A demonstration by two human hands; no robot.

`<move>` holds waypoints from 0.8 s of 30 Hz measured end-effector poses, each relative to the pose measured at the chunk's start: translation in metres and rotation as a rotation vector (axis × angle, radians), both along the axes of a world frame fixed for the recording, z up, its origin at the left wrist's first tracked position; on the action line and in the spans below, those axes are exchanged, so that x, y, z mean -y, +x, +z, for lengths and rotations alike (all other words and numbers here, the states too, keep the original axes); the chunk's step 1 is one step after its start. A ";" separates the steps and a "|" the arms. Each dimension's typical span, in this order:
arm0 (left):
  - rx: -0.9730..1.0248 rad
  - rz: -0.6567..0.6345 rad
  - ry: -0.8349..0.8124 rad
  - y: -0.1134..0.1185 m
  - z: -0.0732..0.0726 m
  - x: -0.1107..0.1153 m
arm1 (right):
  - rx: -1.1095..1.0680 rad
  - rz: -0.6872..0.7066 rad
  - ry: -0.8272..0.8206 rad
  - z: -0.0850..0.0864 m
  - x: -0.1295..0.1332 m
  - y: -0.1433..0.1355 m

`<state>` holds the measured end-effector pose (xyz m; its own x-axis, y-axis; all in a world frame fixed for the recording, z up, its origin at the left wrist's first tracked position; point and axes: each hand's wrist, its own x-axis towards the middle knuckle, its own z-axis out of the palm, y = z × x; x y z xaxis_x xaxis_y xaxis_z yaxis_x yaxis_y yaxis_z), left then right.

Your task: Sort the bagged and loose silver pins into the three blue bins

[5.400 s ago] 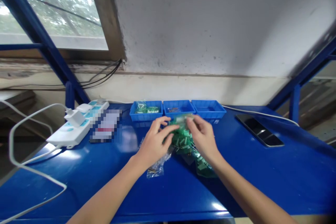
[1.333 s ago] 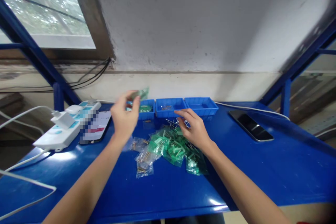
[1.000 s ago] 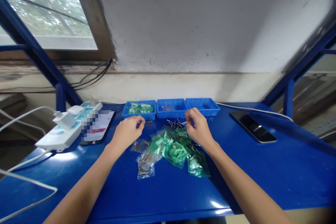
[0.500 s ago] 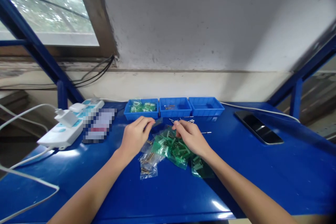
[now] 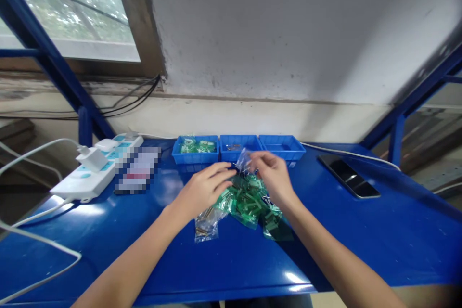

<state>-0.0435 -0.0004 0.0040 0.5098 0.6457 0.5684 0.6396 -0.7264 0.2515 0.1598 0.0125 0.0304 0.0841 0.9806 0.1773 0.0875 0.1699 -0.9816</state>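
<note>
A small clear plastic bag (image 5: 243,160) is pinched in the fingers of my right hand (image 5: 271,173), above the pile. My left hand (image 5: 206,186) has its fingers apart beside the bag, with nothing visible in them. Beneath and between the hands lie green bags of pale pieces (image 5: 249,207). Another green bag (image 5: 273,224) lies under my right wrist. Clear bags with brass-coloured parts (image 5: 206,230) rest by my left wrist. Behind stand a blue bin of green bags (image 5: 195,157), a blue bin with a few metal parts (image 5: 240,139) and a third blue bin (image 5: 283,155).
A white power strip (image 5: 81,185) with plugs and cables stands at the left, beside a pixelated flat object (image 5: 139,171). At the right a black phone (image 5: 348,175) lies on the blue table (image 5: 361,245). A white cable runs along the wall.
My right hand now holds up a clear bag instead of the thin metal piece. My left hand has moved right, its fingers opened, and the small sheet it pinched no longer shows there.
</note>
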 end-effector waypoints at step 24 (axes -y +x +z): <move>0.239 -0.033 -0.040 -0.019 0.013 0.011 | 0.015 0.412 -0.187 -0.016 0.025 -0.047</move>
